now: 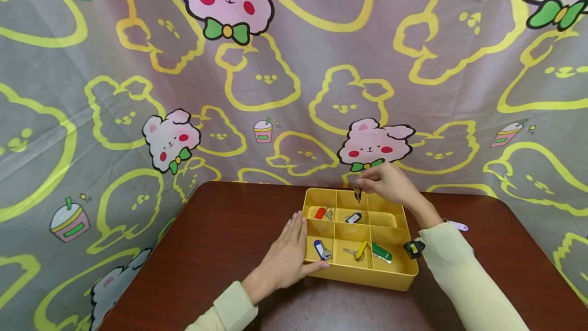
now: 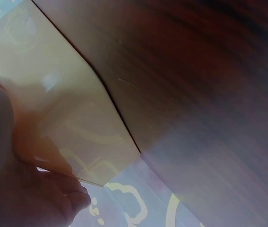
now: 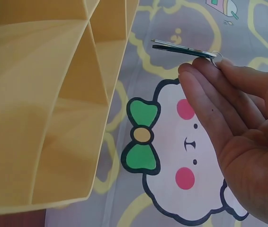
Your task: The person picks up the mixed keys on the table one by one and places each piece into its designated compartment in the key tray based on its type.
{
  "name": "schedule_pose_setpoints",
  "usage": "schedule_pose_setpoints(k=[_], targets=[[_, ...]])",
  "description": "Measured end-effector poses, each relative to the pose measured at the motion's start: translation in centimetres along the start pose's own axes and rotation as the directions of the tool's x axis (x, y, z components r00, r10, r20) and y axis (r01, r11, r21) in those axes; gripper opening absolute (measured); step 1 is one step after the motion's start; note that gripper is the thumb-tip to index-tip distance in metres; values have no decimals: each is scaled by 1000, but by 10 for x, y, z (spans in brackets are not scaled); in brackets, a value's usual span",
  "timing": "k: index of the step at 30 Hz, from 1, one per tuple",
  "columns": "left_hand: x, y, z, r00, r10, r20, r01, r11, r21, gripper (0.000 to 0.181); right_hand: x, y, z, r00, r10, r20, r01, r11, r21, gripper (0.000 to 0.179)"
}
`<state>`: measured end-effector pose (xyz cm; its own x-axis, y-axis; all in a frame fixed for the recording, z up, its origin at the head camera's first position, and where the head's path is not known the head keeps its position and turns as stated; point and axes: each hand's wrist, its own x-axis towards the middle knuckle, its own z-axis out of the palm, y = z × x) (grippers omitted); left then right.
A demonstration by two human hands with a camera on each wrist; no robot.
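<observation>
My right hand [image 1: 383, 183] pinches the ring of a key with a dark tag [image 1: 357, 193], holding it above the back of a yellow divided box [image 1: 363, 280]. In the right wrist view, the key and dark tag [image 3: 183, 49] stick out edge-on from the fingertips. My left hand [image 1: 285, 254] rests on the box's left front corner, fingers straight along the left side and thumb at the front. Inside lie keys with a red tag [image 1: 319, 213], a black-and-white tag [image 1: 353, 217], a blue tag [image 1: 319, 250], a yellow tag [image 1: 362, 249] and a green tag [image 1: 382, 253].
A pale purple tag [image 1: 458, 225] lies on the brown table [image 1: 229, 249] right of the box, partly behind the right sleeve. A black wrist camera [image 1: 413, 248] sits close to the box's right rim. Patterned cloth [image 1: 275, 65] hangs behind and beside the table.
</observation>
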<state>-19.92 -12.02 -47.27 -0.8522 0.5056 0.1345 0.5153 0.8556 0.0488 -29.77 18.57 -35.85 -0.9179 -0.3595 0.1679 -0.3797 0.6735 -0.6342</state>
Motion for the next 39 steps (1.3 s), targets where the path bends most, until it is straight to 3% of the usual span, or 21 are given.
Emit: schedule_pose_setpoints(k=[10, 19, 39], targets=[[0, 0, -1, 1000, -8, 8, 8, 1000, -25, 120, 13, -4, 8, 999, -35, 39, 34, 999, 38, 21], [0, 0, 0, 1000, -8, -3, 8, 1000, -26, 121, 22, -8, 18, 995, 11, 96, -20, 995, 94, 23], [-1, 1, 0, 1000, -11, 0, 11, 999, -32, 119, 28, -6, 28, 986, 71, 152, -81, 995, 64, 16]])
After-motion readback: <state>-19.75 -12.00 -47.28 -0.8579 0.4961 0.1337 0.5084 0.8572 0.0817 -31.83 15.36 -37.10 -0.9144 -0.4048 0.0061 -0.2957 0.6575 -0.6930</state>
